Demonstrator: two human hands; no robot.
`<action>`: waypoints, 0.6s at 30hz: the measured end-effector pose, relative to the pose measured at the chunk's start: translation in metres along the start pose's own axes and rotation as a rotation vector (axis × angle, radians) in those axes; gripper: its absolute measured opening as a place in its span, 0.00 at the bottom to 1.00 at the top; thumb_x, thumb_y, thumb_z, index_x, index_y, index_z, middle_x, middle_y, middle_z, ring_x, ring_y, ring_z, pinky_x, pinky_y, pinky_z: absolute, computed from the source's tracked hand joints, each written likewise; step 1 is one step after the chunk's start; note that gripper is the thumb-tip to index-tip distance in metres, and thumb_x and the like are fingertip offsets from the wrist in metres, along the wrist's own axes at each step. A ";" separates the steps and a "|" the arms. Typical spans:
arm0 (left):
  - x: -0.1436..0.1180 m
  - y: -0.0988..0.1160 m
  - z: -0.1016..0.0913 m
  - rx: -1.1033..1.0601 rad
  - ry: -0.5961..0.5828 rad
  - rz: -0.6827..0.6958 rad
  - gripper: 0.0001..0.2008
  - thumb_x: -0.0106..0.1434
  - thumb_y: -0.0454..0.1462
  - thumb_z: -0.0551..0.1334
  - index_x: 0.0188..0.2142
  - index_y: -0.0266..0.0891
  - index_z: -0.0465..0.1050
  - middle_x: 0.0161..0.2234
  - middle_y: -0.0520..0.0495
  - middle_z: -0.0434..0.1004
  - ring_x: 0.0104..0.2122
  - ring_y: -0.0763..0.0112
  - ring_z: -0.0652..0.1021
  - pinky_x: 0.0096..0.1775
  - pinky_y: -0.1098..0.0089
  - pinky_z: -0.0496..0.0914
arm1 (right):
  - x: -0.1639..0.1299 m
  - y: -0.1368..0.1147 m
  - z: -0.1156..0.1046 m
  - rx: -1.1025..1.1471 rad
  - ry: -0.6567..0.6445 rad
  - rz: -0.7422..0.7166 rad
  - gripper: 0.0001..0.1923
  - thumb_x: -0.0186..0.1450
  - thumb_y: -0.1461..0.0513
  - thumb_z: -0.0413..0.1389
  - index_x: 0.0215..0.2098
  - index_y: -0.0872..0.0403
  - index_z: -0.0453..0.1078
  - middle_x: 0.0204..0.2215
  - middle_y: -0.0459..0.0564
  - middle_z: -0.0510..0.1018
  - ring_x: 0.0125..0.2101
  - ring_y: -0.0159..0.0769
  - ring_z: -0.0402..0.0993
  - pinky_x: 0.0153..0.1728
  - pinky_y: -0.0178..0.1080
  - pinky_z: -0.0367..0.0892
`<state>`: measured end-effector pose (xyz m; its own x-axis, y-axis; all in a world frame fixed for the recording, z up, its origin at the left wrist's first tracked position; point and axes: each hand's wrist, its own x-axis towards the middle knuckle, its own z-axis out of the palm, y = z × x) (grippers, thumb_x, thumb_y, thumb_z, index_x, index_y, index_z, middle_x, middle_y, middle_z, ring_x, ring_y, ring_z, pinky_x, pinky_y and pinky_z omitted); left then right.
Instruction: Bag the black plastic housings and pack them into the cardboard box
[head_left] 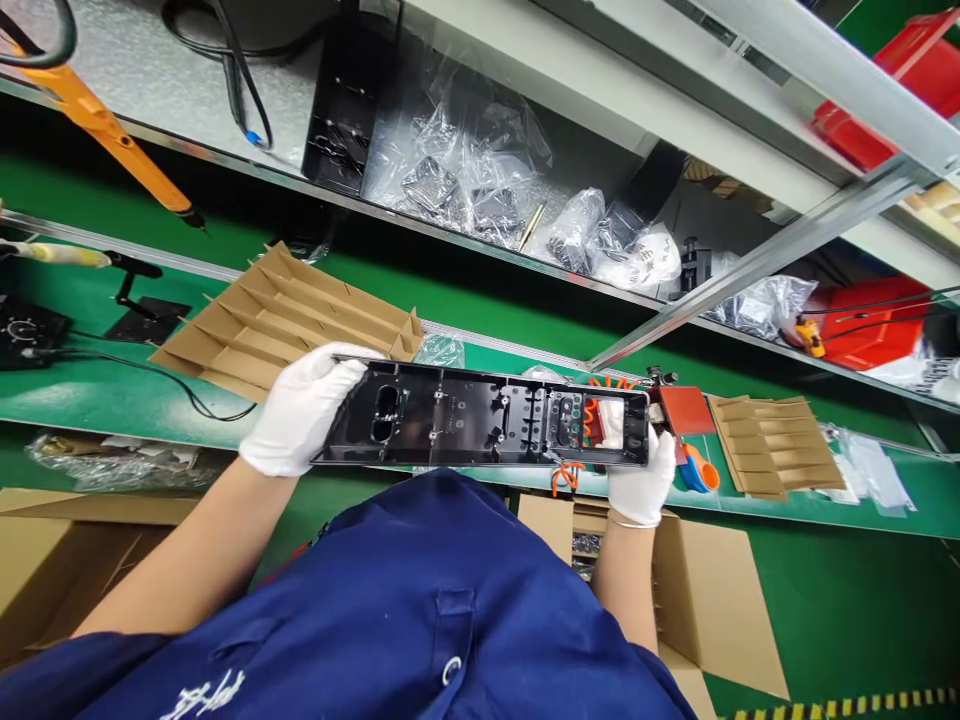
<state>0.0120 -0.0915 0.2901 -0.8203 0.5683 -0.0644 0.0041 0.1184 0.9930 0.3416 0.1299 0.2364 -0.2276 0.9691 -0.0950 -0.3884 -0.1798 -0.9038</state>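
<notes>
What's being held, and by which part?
A long black housing, held by its two ends: gloved left hand at one, gloved right hand at the other.

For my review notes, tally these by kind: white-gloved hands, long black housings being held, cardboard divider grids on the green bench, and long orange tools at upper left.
White-gloved hands: 2
Long black housing: 1
Cardboard divider grids: 2
Long orange tool: 1
Total: 6
</notes>
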 end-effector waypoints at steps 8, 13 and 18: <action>-0.002 0.006 -0.009 0.004 0.030 -0.027 0.17 0.49 0.50 0.69 0.31 0.41 0.78 0.33 0.47 0.83 0.34 0.64 0.79 0.39 0.67 0.75 | -0.012 0.003 0.012 -0.183 0.051 -0.105 0.22 0.58 0.48 0.65 0.44 0.51 0.78 0.29 0.49 0.84 0.19 0.35 0.76 0.23 0.40 0.77; 0.001 0.009 -0.017 0.081 0.077 -0.054 0.18 0.47 0.52 0.67 0.31 0.42 0.77 0.31 0.49 0.81 0.35 0.63 0.78 0.39 0.67 0.74 | -0.025 -0.003 0.022 -0.278 0.030 -0.185 0.24 0.59 0.46 0.64 0.47 0.52 0.77 0.29 0.50 0.84 0.18 0.38 0.76 0.21 0.41 0.76; 0.015 -0.013 -0.040 0.312 0.139 0.020 0.15 0.50 0.51 0.62 0.30 0.44 0.77 0.30 0.50 0.79 0.37 0.60 0.77 0.42 0.62 0.75 | -0.040 -0.010 0.033 -0.353 -0.029 -0.181 0.24 0.65 0.48 0.60 0.51 0.54 0.74 0.31 0.51 0.84 0.27 0.41 0.82 0.26 0.38 0.77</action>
<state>-0.0230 -0.1169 0.2798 -0.8882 0.4594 -0.0103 0.1778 0.3642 0.9142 0.3253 0.0874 0.2628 -0.2107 0.9738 0.0860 -0.0946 0.0672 -0.9932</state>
